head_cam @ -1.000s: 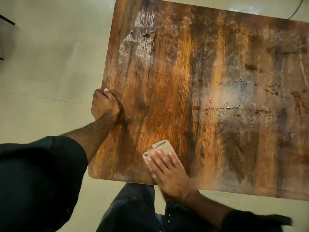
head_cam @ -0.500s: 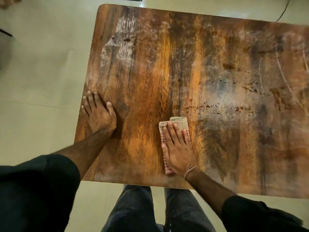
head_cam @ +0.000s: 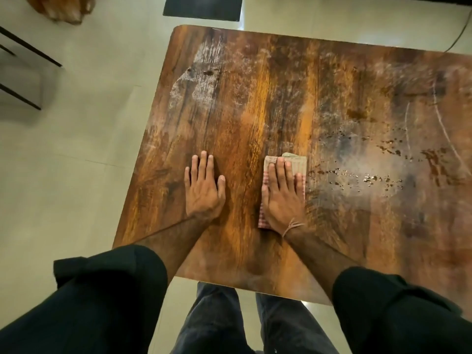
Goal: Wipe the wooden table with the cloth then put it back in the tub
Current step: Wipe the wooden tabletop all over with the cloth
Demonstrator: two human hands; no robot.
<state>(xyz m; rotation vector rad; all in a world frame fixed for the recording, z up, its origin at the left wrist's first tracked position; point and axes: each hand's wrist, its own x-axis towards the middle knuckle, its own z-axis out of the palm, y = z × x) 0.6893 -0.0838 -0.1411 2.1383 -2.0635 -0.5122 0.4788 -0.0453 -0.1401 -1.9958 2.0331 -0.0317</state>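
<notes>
- Head view: the right hand (head_cam: 282, 192), fingers flat and together, presses the folded beige-and-red checked cloth (head_cam: 293, 164) onto the worn brown wooden bench (head_cam: 255, 98); it has slid forward from the near edge in the last second.
- The left hand (head_cam: 204, 187) has let go of the bench's edge and now lies spread flat, just beside the right.
- Brown droplets (head_cam: 370, 178) to the right of the cloth are unwiped, so I'd say wiping is mid-way; no tub in sight.
</notes>
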